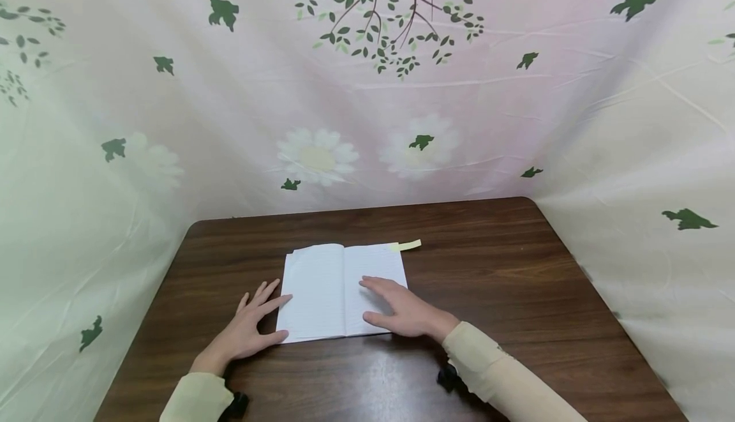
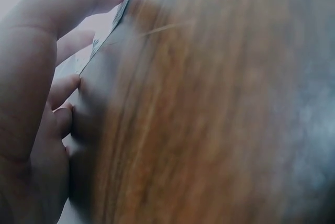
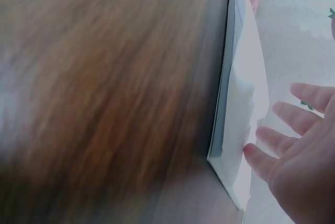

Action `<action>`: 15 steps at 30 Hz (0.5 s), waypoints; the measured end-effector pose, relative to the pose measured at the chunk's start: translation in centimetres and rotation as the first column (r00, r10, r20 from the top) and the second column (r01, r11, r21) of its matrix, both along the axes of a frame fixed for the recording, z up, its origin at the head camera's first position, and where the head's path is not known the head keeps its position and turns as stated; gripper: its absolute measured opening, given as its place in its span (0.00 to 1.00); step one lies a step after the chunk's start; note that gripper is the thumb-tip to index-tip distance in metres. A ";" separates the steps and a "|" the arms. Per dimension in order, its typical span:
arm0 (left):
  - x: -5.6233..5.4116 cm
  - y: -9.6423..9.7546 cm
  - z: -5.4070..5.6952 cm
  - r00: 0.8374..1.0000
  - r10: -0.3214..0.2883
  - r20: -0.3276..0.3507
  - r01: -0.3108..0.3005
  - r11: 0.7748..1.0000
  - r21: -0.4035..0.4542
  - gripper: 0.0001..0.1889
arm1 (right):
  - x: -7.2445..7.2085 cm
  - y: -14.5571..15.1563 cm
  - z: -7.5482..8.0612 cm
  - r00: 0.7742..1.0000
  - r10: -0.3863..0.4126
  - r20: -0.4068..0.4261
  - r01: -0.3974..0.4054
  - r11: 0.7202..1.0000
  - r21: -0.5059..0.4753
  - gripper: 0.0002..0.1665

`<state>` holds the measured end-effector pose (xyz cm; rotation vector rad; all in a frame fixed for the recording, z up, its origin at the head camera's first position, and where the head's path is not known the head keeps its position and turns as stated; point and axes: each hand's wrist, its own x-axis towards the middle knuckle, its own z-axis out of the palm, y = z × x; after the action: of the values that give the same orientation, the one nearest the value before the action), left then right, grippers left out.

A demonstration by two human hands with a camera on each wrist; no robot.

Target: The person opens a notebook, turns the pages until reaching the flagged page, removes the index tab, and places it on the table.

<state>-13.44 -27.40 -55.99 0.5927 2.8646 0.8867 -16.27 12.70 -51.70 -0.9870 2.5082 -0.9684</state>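
An open notebook point(image 1: 314, 294) with lined white pages lies flat on the dark wooden table. A pale yellow sticky strip point(image 1: 410, 245) juts out from the top right of its right page. My left hand point(image 1: 248, 330) is at the left edge, fingers spread, with the thumb and index finger touching the left page. Over the right page is my right hand point(image 1: 404, 310), its fingers extended and holding nothing. In the right wrist view the notebook point(image 3: 246, 72) appears edge-on beside the right hand point(image 3: 303, 150). The left wrist view shows the left hand point(image 2: 31, 77) at the notebook's edge.
The brown wood-grain table point(image 1: 488, 262) has rounded far corners. Around it hangs a pale fabric curtain point(image 1: 247, 103) printed with leaves, birds and daisies, close to the table's far and side edges. Small black devices point(image 1: 447, 377) sit under both wrists.
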 end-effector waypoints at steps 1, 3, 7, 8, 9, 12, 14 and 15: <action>0.0 0.0 0.0 1.000 0.001 0.000 -0.001 1.000 -0.001 0.39 | -0.1 0.1 0.0 1.000 -0.002 -0.004 0.002 1.000 -0.001 0.44; -0.1 0.0 0.0 1.000 0.003 -0.001 -0.003 1.000 -0.004 0.40 | -0.1 0.4 0.0 1.000 -0.007 -0.008 0.007 1.000 -0.005 0.44; 0.0 0.0 0.0 1.000 0.003 -0.005 -0.003 1.000 -0.002 0.39 | -0.2 1.0 -0.1 1.000 -0.020 -0.017 0.020 1.000 -0.004 0.44; 0.0 0.0 0.0 1.000 0.003 -0.006 -0.003 1.000 -0.002 0.39 | -0.3 1.2 -0.2 0.999 -0.022 -0.023 0.022 1.000 -0.003 0.44; 0.0 0.0 0.0 1.000 0.003 -0.008 -0.003 1.000 -0.003 0.39 | -0.3 1.3 -0.2 0.999 -0.024 -0.027 0.024 1.000 -0.004 0.44; 0.0 0.0 0.0 1.000 0.002 -0.007 -0.002 1.000 -0.002 0.39 | -0.4 1.8 -0.3 0.999 -0.029 -0.038 0.029 1.000 -0.004 0.45; 0.0 0.0 0.0 1.000 0.000 -0.006 0.000 1.000 0.001 0.39 | -0.5 2.2 -0.3 0.998 -0.037 -0.041 0.036 0.999 -0.008 0.46; -0.1 0.0 0.0 1.000 0.000 -0.005 0.000 1.000 0.003 0.39 | -0.6 2.3 -0.2 0.998 -0.041 -0.040 0.041 0.999 -0.010 0.46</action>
<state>-13.50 -27.36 -55.97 0.5957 2.8680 0.8905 -16.86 15.03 -51.93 -0.9709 2.5684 -0.9819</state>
